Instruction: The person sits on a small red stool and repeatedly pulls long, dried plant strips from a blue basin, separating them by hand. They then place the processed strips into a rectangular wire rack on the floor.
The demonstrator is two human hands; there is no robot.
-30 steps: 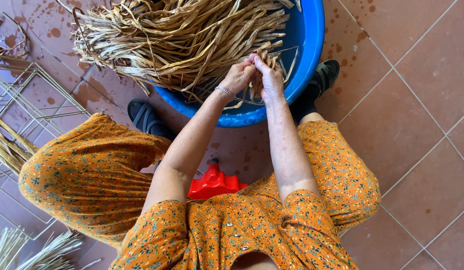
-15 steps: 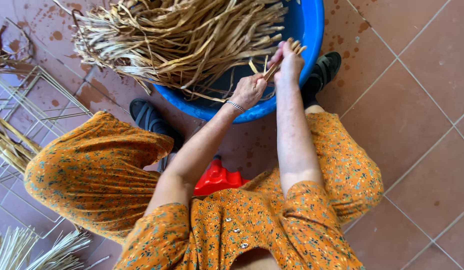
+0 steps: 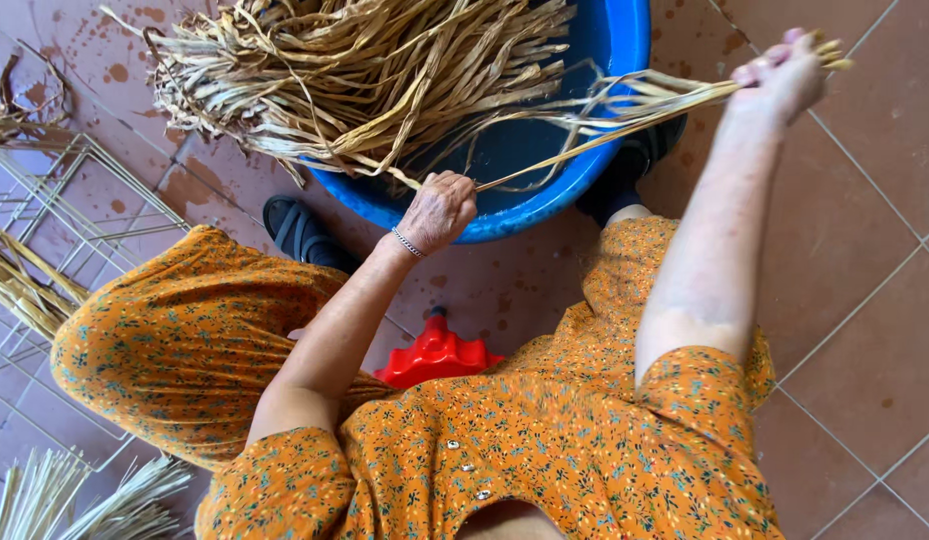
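- My right hand was raised at about one o'clock, fingers closed around the end of a bunch of long, flat, pale-tan dried reed strips.
- My left hand sat lower, near eleven o'clock, curled into a loose fist at the rim of the round blue plastic basin; it pinched the same strips further along, though how firmly I could not tell.
- The strips ran taut between my two hands, long axis from seven o'clock at the left hand up to two o'clock at the right, crossing over the basin's near edge.
- The large heap of tangled dried strips lay across the basin at twelve o'clock, nearer my left hand than my right, its ends spilling out toward ten o'clock onto the reddish tiled floor.
- A red plastic stool showed between my knees at six o'clock.
- A thin metal wire rack lay flat at nine o'clock, with another bundle of pale stalks at seven o'clock, well apart from both hands.
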